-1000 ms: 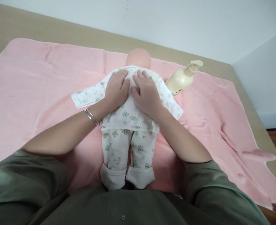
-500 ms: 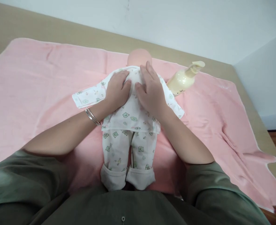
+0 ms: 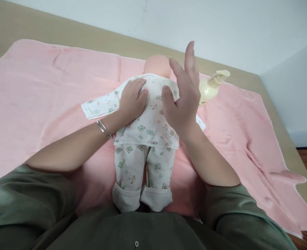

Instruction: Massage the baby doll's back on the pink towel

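Observation:
A baby doll [image 3: 157, 65] lies face down, its bald head at the far end. It wears a white printed top [image 3: 150, 119] and matching trousers [image 3: 129, 163] with turned-up cuffs. My left hand [image 3: 132, 99] rests flat on the left side of the doll's upper back, fingers laid on the cloth. Lifted above the right side of the back, my right hand [image 3: 183, 99] holds nothing, its fingers apart and pointing up. It covers the doll's right shoulder and part of the right sleeve.
A pink blanket [image 3: 51, 80] lies under the doll on a wooden table [image 3: 90, 33]. Beyond the right shoulder a cream pump bottle [image 3: 209, 91] leans, partly hidden by my right hand. A white wall [image 3: 208, 27] rises behind the table.
My right hand has come up off the doll's back and shifted right, its fingers spreading. My left hand stays in place on the back.

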`<state>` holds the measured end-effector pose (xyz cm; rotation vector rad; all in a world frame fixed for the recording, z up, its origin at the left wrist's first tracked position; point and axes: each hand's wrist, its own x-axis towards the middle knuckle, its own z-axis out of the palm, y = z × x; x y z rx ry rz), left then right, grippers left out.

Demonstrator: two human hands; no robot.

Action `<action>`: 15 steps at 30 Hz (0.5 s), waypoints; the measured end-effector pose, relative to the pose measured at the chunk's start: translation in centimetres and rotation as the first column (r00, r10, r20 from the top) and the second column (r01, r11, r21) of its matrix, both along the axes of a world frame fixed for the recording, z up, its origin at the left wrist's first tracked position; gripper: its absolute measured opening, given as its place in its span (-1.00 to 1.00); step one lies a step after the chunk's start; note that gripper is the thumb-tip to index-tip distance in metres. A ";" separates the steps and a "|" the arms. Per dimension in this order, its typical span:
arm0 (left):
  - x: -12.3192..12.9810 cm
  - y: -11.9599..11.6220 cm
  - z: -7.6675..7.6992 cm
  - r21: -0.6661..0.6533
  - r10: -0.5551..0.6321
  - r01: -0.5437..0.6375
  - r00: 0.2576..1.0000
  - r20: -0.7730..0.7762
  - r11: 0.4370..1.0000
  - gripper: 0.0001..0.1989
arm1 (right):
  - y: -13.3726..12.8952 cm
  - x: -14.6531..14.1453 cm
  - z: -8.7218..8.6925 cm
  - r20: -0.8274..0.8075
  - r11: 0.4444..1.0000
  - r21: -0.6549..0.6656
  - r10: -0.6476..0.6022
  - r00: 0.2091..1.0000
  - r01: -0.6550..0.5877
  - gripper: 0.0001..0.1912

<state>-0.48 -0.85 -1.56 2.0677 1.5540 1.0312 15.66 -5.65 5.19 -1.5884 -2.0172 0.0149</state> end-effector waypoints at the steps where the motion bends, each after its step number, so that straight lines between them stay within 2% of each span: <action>1: 0.0 0.0 0.1 -0.005 0.002 -0.002 1.000 -0.002 1.000 -0.51 | 0.0 0.0 -0.1 0.010 1.000 0.006 -0.012 1.000 0.012 -0.37; 3: 0.0 -0.1 0.1 -0.015 0.000 0.000 1.000 -0.008 1.000 -0.50 | 0.4 -0.2 -1.0 0.036 0.999 -0.034 0.004 0.999 -0.003 -0.37; 7: 0.1 0.0 -0.4 0.006 0.009 -0.009 1.000 -0.010 1.000 -0.52 | 1.4 -1.2 -3.6 0.067 0.978 -0.194 0.087 0.994 -0.073 -0.41; 9: 0.1 0.1 -0.6 0.025 0.022 -0.022 1.000 -0.007 0.999 -0.53 | 1.5 -1.4 -3.8 0.073 0.975 -0.211 0.092 0.993 -0.075 -0.42; 13: 0.0 0.1 -0.1 0.022 0.024 -0.024 1.000 0.000 0.999 -0.54 | 1.1 -0.8 -1.8 0.036 0.973 -0.200 0.121 0.992 -0.112 -0.46; 15: -0.2 0.2 0.3 0.013 0.012 -0.012 1.000 0.005 1.000 -0.54 | 0.7 0.1 0.0 -0.020 0.988 -0.106 0.114 0.993 -0.116 -0.47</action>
